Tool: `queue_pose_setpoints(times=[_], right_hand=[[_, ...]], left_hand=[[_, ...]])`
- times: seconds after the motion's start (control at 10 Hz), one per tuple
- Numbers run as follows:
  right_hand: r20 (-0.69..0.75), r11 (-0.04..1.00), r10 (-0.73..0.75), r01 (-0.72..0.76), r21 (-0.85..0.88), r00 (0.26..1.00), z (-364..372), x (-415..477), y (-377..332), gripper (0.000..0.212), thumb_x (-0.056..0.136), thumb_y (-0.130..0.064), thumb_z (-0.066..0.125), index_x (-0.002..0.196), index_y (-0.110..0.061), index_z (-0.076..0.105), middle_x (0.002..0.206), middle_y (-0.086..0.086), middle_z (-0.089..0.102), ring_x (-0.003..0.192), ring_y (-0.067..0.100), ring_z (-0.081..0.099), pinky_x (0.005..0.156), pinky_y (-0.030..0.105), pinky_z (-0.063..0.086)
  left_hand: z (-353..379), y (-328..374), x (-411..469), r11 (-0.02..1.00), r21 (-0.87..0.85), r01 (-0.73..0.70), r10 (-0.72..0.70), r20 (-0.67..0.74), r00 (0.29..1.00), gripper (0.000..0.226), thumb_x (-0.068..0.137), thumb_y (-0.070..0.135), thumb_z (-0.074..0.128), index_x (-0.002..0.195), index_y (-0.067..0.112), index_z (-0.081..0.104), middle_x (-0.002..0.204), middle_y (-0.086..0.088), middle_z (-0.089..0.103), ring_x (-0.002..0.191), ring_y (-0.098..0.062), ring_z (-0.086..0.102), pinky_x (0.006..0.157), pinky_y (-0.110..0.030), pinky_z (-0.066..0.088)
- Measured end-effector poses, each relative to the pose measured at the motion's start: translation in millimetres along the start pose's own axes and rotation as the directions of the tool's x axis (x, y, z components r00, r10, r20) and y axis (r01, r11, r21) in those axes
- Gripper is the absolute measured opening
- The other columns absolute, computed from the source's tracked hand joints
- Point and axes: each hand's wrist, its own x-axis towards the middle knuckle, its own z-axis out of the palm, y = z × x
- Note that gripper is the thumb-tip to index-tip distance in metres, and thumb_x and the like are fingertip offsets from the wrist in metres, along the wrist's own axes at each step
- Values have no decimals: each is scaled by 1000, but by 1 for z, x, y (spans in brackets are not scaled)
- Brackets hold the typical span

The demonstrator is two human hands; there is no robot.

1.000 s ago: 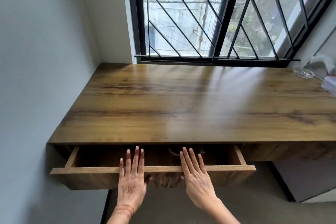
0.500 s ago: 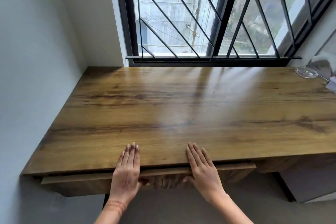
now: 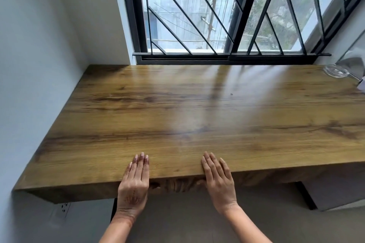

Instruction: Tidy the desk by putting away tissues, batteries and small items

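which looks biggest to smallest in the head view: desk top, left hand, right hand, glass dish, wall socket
1. desk top
2. left hand and right hand: alike, not ranked
3. glass dish and wall socket: both small, too close to rank; the dish sits farther off

We log desk (image 3: 177,114): golden-brown wood grain, darker streaks | window frame (image 3: 217,58): black, with slanted black bars | wall (image 3: 39,65): pale grey-white | floor (image 3: 187,217): plain grey | left hand (image 3: 134,185): faded reddish-brown henna pattern on its back, stained fingertips | dish (image 3: 333,72): clear glass
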Motion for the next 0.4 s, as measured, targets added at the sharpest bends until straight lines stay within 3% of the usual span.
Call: queue_pose_setpoints(times=[0.1, 0.2, 0.3, 0.4], right_hand=[[4, 1000, 2, -2, -2, 1000, -2, 1, -1, 57, 80, -34, 44, 130, -5, 40, 135, 10, 53, 135, 24, 27, 111, 39, 18], [27, 1000, -9, 9, 2, 1000, -3, 2, -3, 64, 75, -35, 57, 130, -6, 41, 135, 9, 51, 130, 23, 35, 111, 39, 17], [51, 992, 4, -10, 128, 999, -13, 5, 1, 66, 77, -46, 59, 129, -7, 43, 134, 9, 54, 128, 25, 45, 111, 37, 18], [35, 966, 57, -64, 250, 998, -19, 8, 6, 68, 89, -58, 39, 132, -6, 43, 141, 10, 45, 135, 22, 35, 111, 38, 21]], left_hand=[[-3, 3, 1, 998, -22, 53, -52, 48, 997, 47, 93, -6, 9, 136, -7, 28, 131, -20, 51, 114, -35, 59, 113, -36, 12], [-12, 6, 7, 994, -46, 101, -92, 167, 982, 46, 89, 18, 36, 125, -7, 50, 131, -19, 49, 111, -36, 60, 113, -34, 15], [-26, 16, 19, 992, -27, 127, -112, 327, 938, 94, 72, 73, 35, 117, -5, 59, 121, -20, 61, 111, -34, 61, 102, -41, 41], [-40, 38, 38, 982, -97, 163, -122, 337, 934, 100, 79, 78, 19, 116, -5, 61, 120, -20, 62, 111, -34, 61, 93, -47, 47]])
